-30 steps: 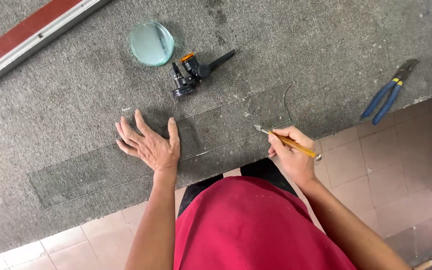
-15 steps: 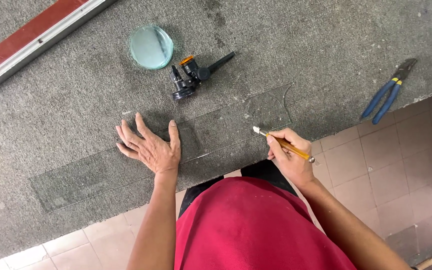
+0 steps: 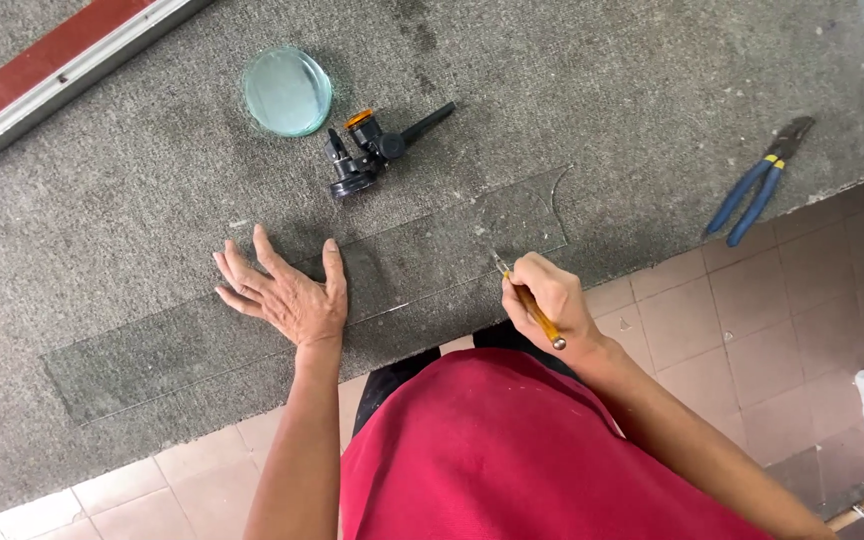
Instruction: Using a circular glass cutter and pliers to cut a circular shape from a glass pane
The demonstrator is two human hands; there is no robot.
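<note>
glass disc (image 3: 287, 91), black tool (image 3: 372, 150) ahead; pliers (image 3: 760, 180) right

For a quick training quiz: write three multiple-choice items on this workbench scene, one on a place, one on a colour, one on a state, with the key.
1. Where do the pliers lie?
A. at the table's right edge
B. under the left hand
C. on the floor

2. What colour are the pliers' handles?
A. red
B. blue
C. green

3. How does the left hand rest?
A. clenched in a fist
B. flat, fingers spread, on the glass strip
C. lifted off the table

Key: 1 A, they sit by the carpeted table's right edge. 2 B, both handles are blue. 3 B, the palm presses the strip while the right hand holds a yellow-handled glass cutter.
</note>
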